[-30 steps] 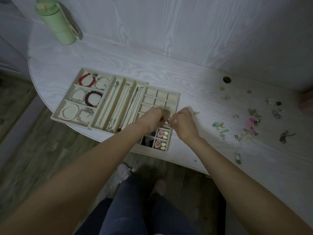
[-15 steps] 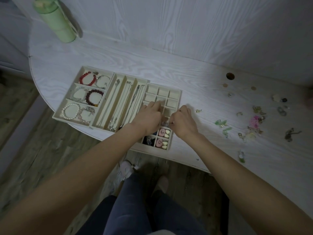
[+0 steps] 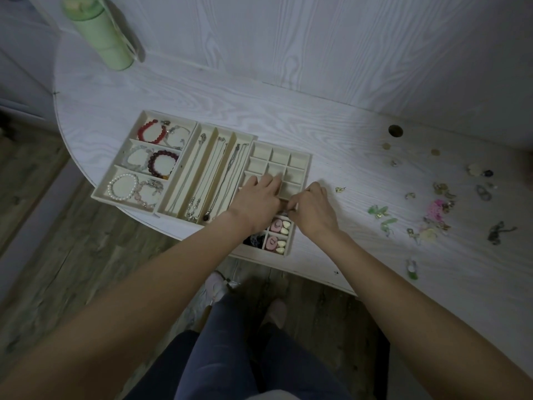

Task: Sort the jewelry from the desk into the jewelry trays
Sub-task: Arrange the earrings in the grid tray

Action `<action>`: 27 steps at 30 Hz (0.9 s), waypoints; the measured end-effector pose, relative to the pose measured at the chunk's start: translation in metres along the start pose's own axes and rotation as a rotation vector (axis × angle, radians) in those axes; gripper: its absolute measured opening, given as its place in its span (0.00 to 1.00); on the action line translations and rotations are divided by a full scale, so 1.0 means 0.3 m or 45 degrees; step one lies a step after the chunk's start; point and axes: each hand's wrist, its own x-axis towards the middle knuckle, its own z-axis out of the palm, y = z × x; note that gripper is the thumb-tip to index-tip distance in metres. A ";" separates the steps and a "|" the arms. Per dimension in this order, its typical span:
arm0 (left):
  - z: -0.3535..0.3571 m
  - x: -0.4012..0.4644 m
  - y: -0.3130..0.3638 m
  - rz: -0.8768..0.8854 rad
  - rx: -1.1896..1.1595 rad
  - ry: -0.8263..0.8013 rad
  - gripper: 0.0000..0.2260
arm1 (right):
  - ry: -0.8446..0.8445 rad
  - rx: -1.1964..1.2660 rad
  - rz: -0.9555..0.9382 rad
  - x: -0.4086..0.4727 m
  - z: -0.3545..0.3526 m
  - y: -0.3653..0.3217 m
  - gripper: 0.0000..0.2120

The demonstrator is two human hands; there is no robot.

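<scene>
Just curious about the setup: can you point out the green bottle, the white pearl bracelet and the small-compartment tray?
green bottle (image 3: pixel 101 33), head view, middle of its body
white pearl bracelet (image 3: pixel 111 185), head view, left beads
small-compartment tray (image 3: pixel 308 168), head view, right rim

Trays (image 3: pixel 300 157): sitting side by side, desk's (image 3: pixel 317 119) near-left edge.
Bottle (image 3: pixel 99 30): standing far left.
Loose jewelry (image 3: pixel 438 209): lying scattered right.

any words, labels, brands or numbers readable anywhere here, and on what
None can be read.
Green bottle: no label or print shows on the side in view.
Trays: plain cream walls, no marks.
Loose jewelry on the desk: pieces too small and dim to tell any engraving.
</scene>
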 end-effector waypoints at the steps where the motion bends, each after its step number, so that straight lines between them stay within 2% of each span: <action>1: 0.001 -0.001 0.002 0.003 0.046 0.002 0.15 | 0.013 -0.004 -0.007 -0.003 0.003 0.000 0.07; 17: 0.016 -0.013 -0.018 -0.006 0.047 0.024 0.16 | 0.048 0.040 -0.013 -0.019 -0.011 -0.001 0.11; 22: 0.016 -0.010 -0.017 0.004 0.077 0.004 0.14 | -0.004 -0.071 -0.049 -0.024 -0.018 0.000 0.09; 27: 0.029 -0.008 -0.018 0.018 0.076 0.021 0.16 | -0.001 -0.202 -0.023 -0.013 -0.017 -0.027 0.08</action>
